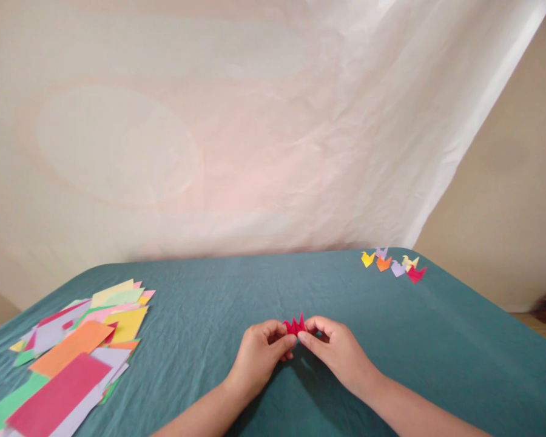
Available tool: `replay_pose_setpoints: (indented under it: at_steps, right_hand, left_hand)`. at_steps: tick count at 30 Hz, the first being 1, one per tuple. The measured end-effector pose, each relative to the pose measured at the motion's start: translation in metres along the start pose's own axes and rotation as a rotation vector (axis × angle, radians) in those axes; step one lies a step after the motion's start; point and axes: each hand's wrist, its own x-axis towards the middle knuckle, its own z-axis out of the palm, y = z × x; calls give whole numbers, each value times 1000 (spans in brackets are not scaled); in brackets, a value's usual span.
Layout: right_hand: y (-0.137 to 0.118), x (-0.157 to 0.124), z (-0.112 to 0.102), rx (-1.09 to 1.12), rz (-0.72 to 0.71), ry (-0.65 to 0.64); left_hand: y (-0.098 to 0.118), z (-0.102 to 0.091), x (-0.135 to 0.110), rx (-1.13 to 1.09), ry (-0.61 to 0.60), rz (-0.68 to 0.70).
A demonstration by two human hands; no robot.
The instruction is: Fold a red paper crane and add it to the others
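Observation:
Between my two hands, just above the middle of the table's near part, is a small red origami crane (294, 326) with pointed tips facing up. My left hand (264, 349) pinches its left side between thumb and fingers. On the other side, the thumb and fingers of my right hand (332, 347) grip the crane's right side. The fingers cover its lower part and both ends.
A loose pile of coloured paper sheets (73, 349) spreads over the left of the green-covered table (200, 315). Several small folded paper cranes (384, 263) stand near the back right corner. Behind the table hangs a pale sheet (264, 133).

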Motion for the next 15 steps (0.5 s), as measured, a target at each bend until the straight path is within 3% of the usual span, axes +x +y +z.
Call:
replay_pose_setpoints:
  at_steps: [15]
  right_hand:
    - [-1, 1, 0, -74, -43, 17]
  left_hand:
    - [1, -1, -2, 143, 36, 32]
